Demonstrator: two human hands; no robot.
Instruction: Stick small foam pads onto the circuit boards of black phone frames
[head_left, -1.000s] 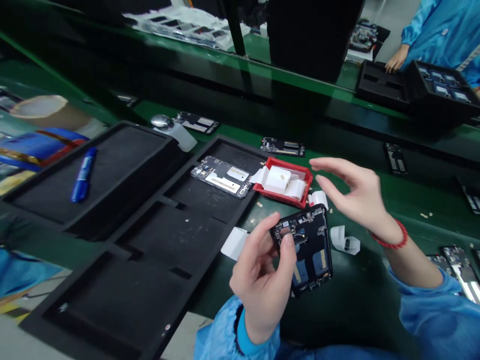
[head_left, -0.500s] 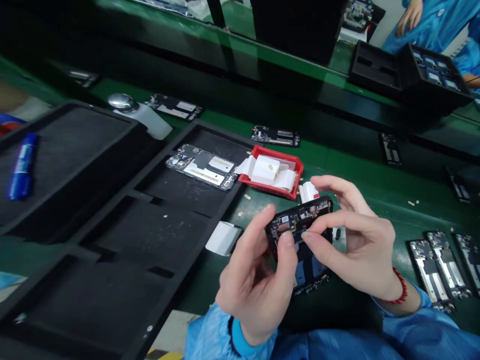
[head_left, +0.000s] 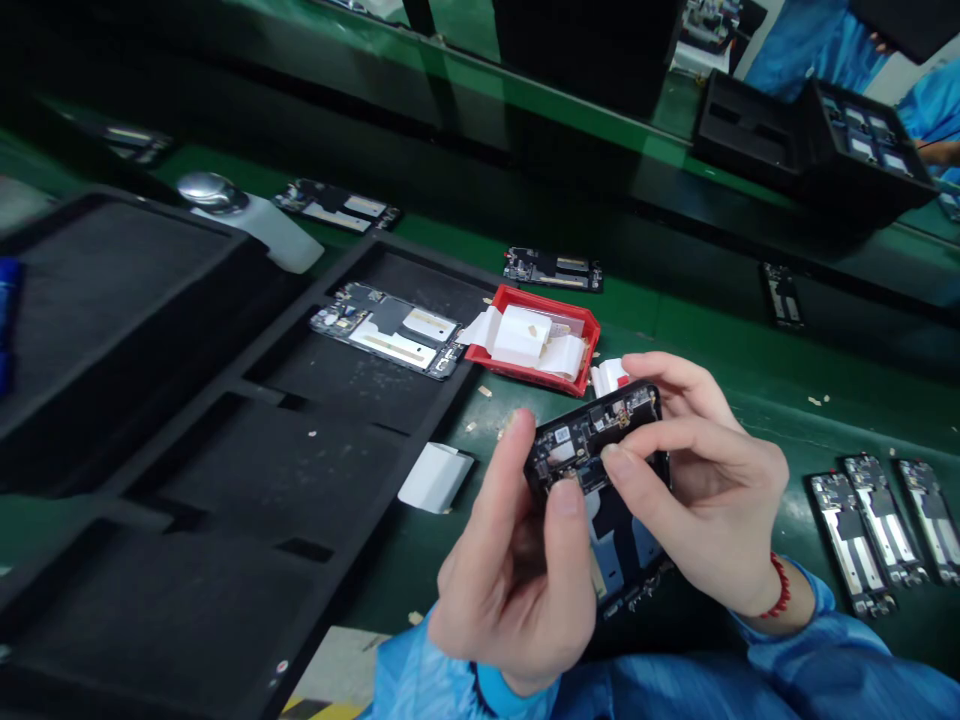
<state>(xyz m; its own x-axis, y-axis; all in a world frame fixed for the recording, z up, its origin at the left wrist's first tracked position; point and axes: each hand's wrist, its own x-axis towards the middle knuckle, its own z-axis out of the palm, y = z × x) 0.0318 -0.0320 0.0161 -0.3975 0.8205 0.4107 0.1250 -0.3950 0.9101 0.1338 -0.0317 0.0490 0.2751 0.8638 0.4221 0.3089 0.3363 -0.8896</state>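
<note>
Gripping the phone frame above the green bench, the left hand holds its lower edge while the right hand, open and away a second ago, now pinches its top components; beyond, the red tray of white strips sits untouched.

Foam tray: I see it near left, black, one phone frame in its far compartment.
Red bin: just right of that tray, holding white strips.
White bottle: far left, lying tilted.
Right edge: I count three phone frames side by side on the green belt.
</note>
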